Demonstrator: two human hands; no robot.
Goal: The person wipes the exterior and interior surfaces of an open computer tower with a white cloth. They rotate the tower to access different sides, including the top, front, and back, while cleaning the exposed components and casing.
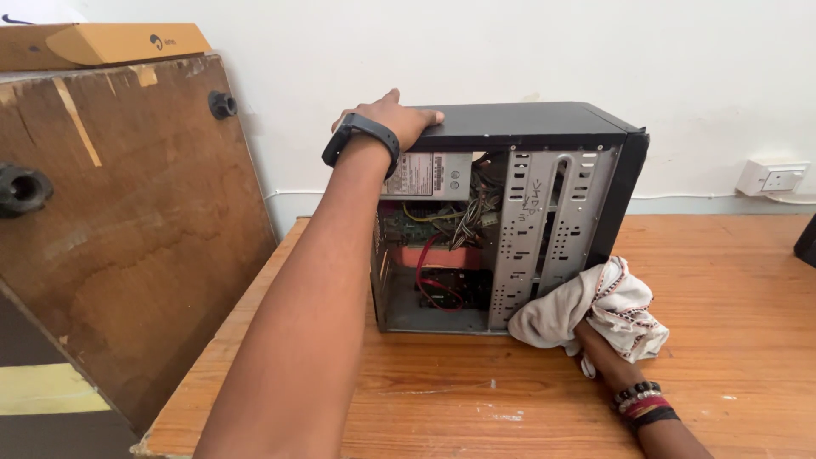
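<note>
Black steel computer case point(510, 212) stands open-sided on the wooden table point(722, 280); left hand point(391, 119) flat atop it, right hand point(595, 336) seemingly clutching a soft cloth point(595, 306) against its rigid, likely heavy frame.

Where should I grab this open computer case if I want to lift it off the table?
Probably by the flat black top panel of the computer case, coming from above, where the left hand already rests. Take a second grip low on the metal frame at the front corner, beside the cloth under the right hand. Avoid the open side: loose cables hang there.
</note>
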